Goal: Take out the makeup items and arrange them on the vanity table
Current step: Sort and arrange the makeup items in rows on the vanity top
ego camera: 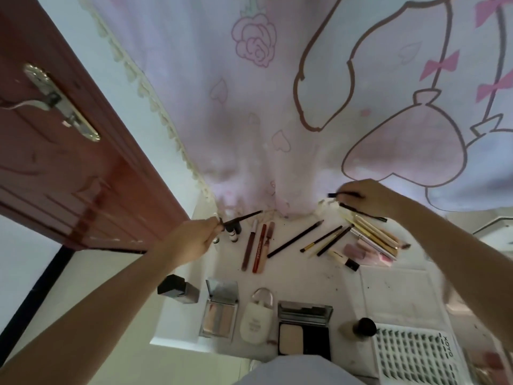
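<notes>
**Both hands pinching pencils at the far edge of the vanity**

While the left hand pinches a thin dark brush by its near end, its tip lifted toward the curtain hem, the right hand curls round a dark pencil with a blue tip at the far right of the vanity table; a second black pencil runs out from under that hand, though whether the fingers grip it cannot be told.

Between the hands the makeup lies spread on the white top; three lip sticks lie side by side just beside the left hand, with small dark-capped bottles at their far end; a long black pencil lies aslant in the middle; two shorter brushes sit right of it; a bundle of gold and cream pencils fans out under the right wrist, touching one another; a pink eraser-like block lies just near it.

Along the near edge stand a dark rectangular bottle, an open palette, a cream pouch, an open powder compact, a round-capped bottle and a lash tray; the bottle at the left overhangs the table's side.

Bare table shows between the pencil row and the compacts, and at the right.

A pink printed curtain hangs against the far edge; a red-brown door stands to the left.
</notes>
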`<state>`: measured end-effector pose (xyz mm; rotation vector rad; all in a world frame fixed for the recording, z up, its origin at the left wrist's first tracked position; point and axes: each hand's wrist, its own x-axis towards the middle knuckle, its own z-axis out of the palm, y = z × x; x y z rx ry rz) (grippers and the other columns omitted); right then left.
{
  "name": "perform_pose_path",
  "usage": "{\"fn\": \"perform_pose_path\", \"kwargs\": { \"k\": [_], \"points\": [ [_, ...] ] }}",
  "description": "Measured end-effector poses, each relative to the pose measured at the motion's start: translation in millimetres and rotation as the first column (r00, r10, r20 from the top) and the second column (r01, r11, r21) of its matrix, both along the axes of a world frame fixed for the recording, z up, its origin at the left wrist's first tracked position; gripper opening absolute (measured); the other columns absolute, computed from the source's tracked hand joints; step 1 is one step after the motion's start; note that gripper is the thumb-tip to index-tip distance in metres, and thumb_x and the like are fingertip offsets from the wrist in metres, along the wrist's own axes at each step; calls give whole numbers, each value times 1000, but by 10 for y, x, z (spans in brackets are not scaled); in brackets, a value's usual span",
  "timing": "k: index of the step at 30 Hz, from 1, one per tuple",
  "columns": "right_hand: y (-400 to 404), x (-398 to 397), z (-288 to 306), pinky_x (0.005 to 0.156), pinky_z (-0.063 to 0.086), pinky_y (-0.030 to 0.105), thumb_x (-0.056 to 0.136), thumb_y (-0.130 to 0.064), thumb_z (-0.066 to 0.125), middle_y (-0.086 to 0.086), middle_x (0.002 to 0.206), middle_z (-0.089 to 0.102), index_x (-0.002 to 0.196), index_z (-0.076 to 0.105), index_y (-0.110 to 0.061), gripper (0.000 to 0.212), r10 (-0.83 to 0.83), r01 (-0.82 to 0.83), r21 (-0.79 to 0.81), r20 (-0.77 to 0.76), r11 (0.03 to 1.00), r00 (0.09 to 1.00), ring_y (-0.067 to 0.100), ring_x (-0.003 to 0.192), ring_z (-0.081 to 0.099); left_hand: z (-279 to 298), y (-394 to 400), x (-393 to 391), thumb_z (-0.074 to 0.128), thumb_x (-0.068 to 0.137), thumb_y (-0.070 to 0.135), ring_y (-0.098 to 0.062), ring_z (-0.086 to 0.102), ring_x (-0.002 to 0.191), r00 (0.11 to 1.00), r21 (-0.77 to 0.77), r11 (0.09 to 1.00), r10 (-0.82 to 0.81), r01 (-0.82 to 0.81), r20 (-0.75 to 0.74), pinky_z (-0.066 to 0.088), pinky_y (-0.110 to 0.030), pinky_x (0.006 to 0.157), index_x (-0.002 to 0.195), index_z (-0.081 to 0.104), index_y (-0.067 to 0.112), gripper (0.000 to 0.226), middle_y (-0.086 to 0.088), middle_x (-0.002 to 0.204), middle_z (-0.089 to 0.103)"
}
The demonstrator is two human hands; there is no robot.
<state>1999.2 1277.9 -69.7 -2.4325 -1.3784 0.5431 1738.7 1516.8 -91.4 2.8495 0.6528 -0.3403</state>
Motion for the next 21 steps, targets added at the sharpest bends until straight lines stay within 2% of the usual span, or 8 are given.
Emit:
{"fn": "perform_pose_path", "kwargs": {
  "k": [2,4,6,9,12,15,19,21],
  "points": [
    [238,-252,-40,70,35,10,94,-18,47,8,92,65,106,64,-5,24,138,-137,74,-13,988,990,20,82,56,-3,-226,180,29,100,24,-20,55,74,998,-44,997,-61,63,34,38,-25,67,104,49,3,29,-8,86,59],
    [426,-453,-55,73,34,13,93,-16,48,9,101,65,108,63,-5,24,213,-208,126,-22,970,977,17,86,55,-4,-368,292,28,100,25,-27,60,82,993,-72,993,-90,95,72,42,-28,72,107,50,3,31,-13,92,62],
    [457,-463,-58,75,32,13,93,-15,49,9,103,64,110,63,-5,25,205,-200,157,-15,967,979,15,87,52,-32,-358,288,29,100,25,-31,62,84,992,-60,995,-75,81,105,43,-30,73,106,50,2,31,-16,93,63],
    [404,-417,-64,67,32,5,92,-14,50,9,103,64,110,63,-5,24,192,-185,169,-25,968,981,11,84,48,-38,-355,259,29,100,22,-32,61,82,992,-67,996,-53,61,119,39,-28,68,105,49,0,31,-17,91,63],
    [398,-411,-79,65,33,-1,92,-12,51,8,97,63,108,64,-5,22,189,-173,180,-71,968,979,7,72,47,-53,-370,309,28,100,22,-30,59,76,989,-97,994,-36,50,143,38,-27,66,102,49,-1,31,-15,84,61],
    [389,-407,-81,64,33,-1,91,-11,52,0,88,56,107,65,-5,21,160,-137,202,-103,970,982,-5,67,43,-81,-369,311,28,100,24,-26,55,69,991,-101,994,-26,40,130,42,-30,68,101,49,1,32,-12,78,57],
    [384,-393,-118,61,32,2,91,-12,52,1,88,56,108,64,-6,21,136,-113,190,-110,975,985,2,66,44,-124,-360,313,28,100,23,-32,61,75,992,-129,991,-17,34,128,50,-38,72,101,49,0,31,-16,86,64],
    [394,-374,-142,61,32,3,91,-12,51,1,87,56,108,64,-6,21,135,-113,184,-110,976,985,0,65,43,-149,-359,318,28,100,22,-33,61,75,992,-123,991,-30,45,123,50,-41,73,101,50,0,31,-17,87,64]
  ]
}}
